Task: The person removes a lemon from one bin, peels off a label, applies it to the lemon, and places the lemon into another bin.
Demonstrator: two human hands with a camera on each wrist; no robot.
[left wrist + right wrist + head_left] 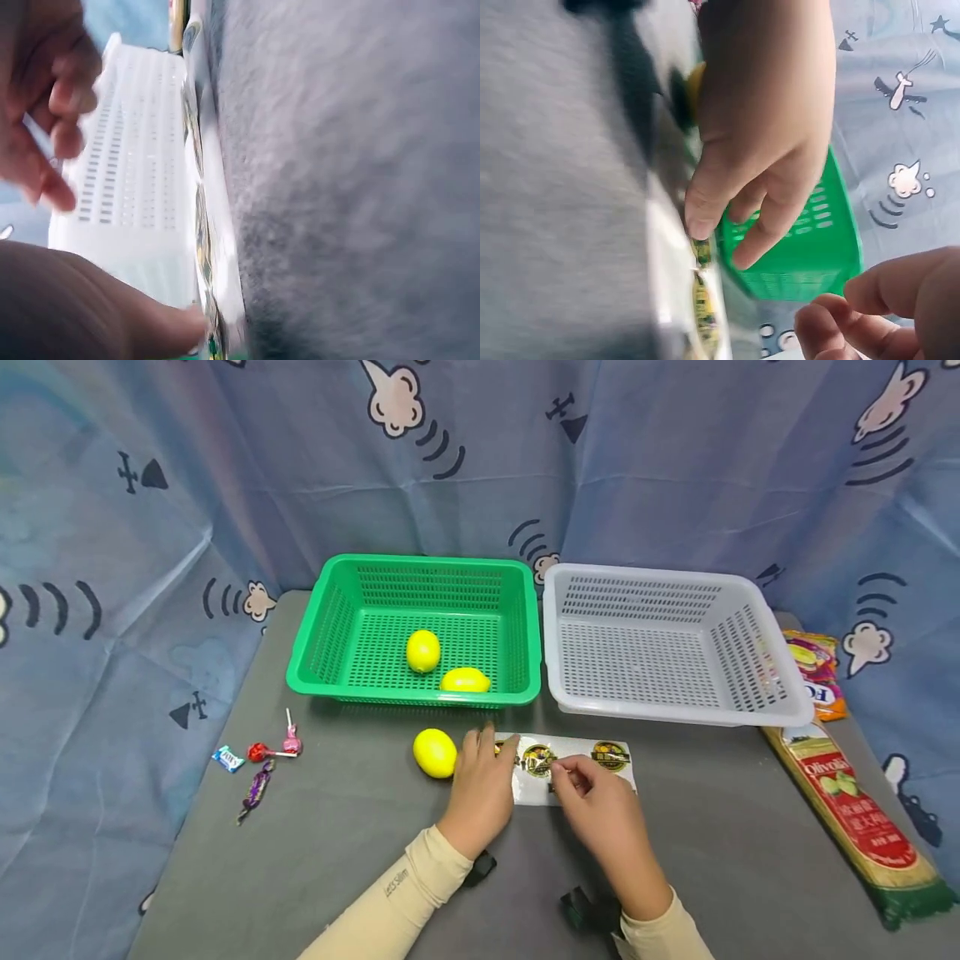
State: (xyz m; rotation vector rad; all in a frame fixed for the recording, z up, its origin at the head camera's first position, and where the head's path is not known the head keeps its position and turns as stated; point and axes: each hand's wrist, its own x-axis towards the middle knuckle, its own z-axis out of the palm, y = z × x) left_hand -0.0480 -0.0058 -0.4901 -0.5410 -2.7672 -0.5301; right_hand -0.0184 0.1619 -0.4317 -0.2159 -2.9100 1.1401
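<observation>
A white sheet of round black-and-gold stickers (pixel 538 760) lies flat on the grey table, near its middle. My left hand (pixel 481 785) rests on the sheet's left end with fingers extended; its thumb (pixel 703 225) touches the sheet in the right wrist view. Over the sheet's right part is my right hand (pixel 603 806), thumb and forefinger close together and the other fingers curled. The left wrist view shows these right fingers (pixel 71 97) raised above the sheet. Whether they pinch a sticker is too unclear to tell. Beside the left hand lies a yellow lemon (pixel 435 753).
Behind stand a green basket (pixel 300 681) holding two lemons (pixel 423 651) and a white basket (pixel 675 714). Several wrapped sweets and lollipops (pixel 257 752) lie at left. At right are a long pasta packet (pixel 855 810) and an orange snack bag (pixel 817 672).
</observation>
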